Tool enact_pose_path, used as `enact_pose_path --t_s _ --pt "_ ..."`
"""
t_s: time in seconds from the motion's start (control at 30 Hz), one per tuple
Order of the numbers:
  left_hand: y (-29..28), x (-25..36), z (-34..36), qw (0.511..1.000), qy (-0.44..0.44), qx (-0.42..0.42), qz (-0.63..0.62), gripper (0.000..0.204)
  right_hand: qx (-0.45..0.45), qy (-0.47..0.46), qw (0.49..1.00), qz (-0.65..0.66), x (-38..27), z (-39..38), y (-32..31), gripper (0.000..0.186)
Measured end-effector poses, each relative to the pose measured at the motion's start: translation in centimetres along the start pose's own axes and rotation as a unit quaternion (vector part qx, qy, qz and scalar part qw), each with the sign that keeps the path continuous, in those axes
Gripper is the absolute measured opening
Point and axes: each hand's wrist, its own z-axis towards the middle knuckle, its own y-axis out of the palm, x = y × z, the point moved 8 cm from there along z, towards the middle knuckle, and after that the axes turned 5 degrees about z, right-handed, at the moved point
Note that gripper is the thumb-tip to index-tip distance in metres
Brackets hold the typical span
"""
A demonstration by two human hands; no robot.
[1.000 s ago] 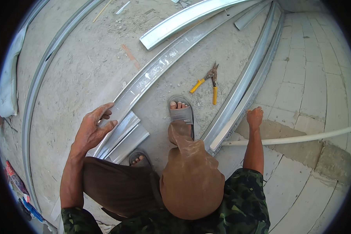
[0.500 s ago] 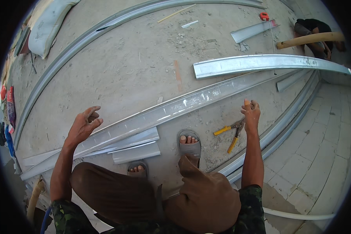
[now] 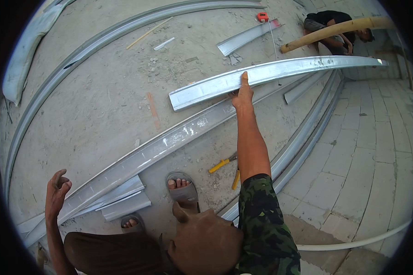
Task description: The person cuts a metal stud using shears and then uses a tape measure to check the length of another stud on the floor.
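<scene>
My right hand (image 3: 244, 95) reaches forward to a shiny metal channel (image 3: 206, 89). One digit lies on its upper face, and the others curl at the near edge, partly hidden. This channel slants from the middle toward the far right. My left hand (image 3: 56, 190), empty with loosely bent fingers apart, is at the lower left beside a long, dusty metal channel (image 3: 165, 141) on the floor. Yellow-handled snips (image 3: 219, 166) lie near my right forearm, which partly covers them.
Short metal offcuts (image 3: 126, 206) lie by my sandalled feet. A red tape measure (image 3: 262, 17) with its tape out is at the far side, near another channel piece (image 3: 248, 37). A person (image 3: 330, 32) crouches behind a thick pole (image 3: 335, 31) at far right.
My right hand has moved forward from above the snips onto the shiny channel. My left hand sits lower and farther left. The whole view has shifted, so the floor things appear farther left.
</scene>
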Motion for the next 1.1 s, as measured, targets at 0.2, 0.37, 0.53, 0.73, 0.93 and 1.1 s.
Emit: enact_pose_path --t_s 0.2,0.37,0.53,0.73,0.93,1.1 --pt "2.5 4.4 3.4 0.998 0.042 -0.031 0.028 0.054 0.039 -0.035 0.998 0.025 0.0 0.3 -1.5 0.069" --pt "3.2 6.5 4.6 0.996 0.063 -0.056 0.025 0.053 -0.013 -0.087 0.994 0.06 -2.5 -2.5 1.2 0.085" --pt "3.1 8.4 5.4 0.996 0.084 -0.038 0.013 0.052 0.01 -0.102 0.984 0.147 -6.4 -6.6 -1.7 0.072" --pt "2.2 6.3 5.9 0.994 0.105 -0.018 0.005 0.052 0.092 -0.146 0.975 0.138 -9.8 -7.4 -11.3 0.059" --pt "2.1 5.8 6.8 0.994 0.104 -0.03 0.001 0.053 0.196 -0.143 0.969 0.056 -14.0 -8.2 -23.9 0.057" --pt "3.5 8.3 7.3 0.991 0.119 -0.061 0.02 0.053 0.262 -0.18 0.948 -0.031 -16.4 -10.5 -30.3 0.063"
